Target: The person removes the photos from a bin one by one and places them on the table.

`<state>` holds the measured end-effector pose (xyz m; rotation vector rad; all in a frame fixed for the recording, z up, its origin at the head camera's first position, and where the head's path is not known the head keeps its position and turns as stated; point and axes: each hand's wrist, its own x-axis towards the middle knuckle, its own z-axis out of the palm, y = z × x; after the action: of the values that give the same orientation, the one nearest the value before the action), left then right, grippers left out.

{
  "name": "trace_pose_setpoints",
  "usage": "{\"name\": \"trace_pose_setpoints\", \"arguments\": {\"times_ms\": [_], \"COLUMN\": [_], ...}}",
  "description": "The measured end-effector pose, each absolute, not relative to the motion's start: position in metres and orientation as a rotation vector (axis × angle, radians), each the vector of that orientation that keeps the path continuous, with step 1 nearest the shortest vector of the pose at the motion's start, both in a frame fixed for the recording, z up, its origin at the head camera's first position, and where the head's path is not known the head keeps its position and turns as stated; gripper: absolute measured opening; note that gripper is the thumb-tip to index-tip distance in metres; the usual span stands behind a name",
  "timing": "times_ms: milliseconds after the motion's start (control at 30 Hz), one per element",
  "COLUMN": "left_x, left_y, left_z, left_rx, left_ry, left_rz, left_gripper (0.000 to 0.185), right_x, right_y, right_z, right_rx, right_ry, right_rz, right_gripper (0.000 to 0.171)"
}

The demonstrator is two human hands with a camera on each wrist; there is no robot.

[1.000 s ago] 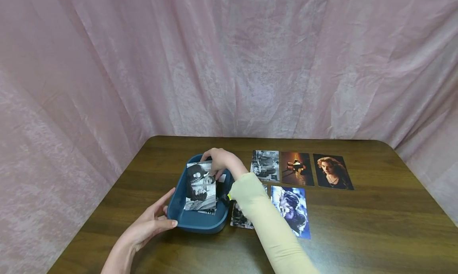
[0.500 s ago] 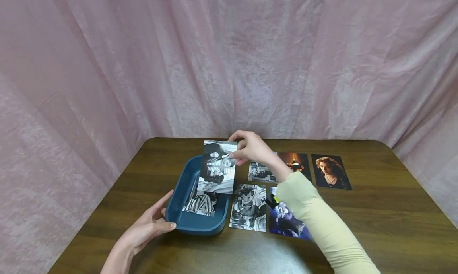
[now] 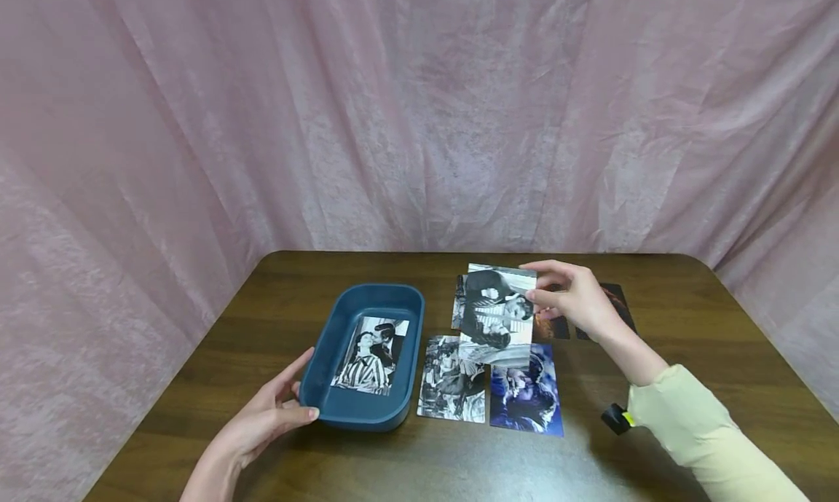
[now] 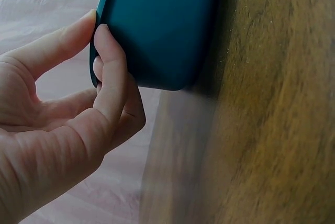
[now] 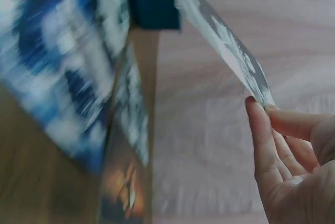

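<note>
Carried rightward from the tray [image 3: 341, 407], the photo [image 3: 496, 316] hangs pinched by the right hand [image 3: 577, 298].

left hand [image 3: 272, 414] — fingers straight, low | right hand [image 3: 573, 298] — raised, fingertips pinched

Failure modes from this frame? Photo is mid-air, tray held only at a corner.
1. The right hand pinches the black-and-white photo by one edge only; it may flex, slip or land skewed.
2. That photo hangs over the photos already on the table, such as the blue photo; setting it down carelessly might cover or nudge them.
3. The left hand touches only a corner of the blue tray; a bump could slide it.
</note>
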<state>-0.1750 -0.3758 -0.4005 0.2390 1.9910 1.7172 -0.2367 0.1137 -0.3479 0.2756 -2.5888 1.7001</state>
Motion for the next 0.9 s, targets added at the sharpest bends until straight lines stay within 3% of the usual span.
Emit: {"name": "trace_pose_setpoints", "arguments": {"times_ms": [400,900], "left_x": [-0.175,-0.174], "left_y": [-0.378,-0.381], "left_z": [-0.401,-0.399], "left_rx": [0.238,0.217], "left_ry": [1.987,1.993], "left_rz": [1.705,1.704], "left_gripper": [0.099,0.098], "right_x": [-0.187,-0.167], "right_y": [0.186,0.235], "right_z": [-0.376,-0.406], "right_rx": [0.073,0.036], "right_ry": [-2.670,-2.906], "right_rz": [1.558,1.358], "right_gripper": [0.049,0.048]}}
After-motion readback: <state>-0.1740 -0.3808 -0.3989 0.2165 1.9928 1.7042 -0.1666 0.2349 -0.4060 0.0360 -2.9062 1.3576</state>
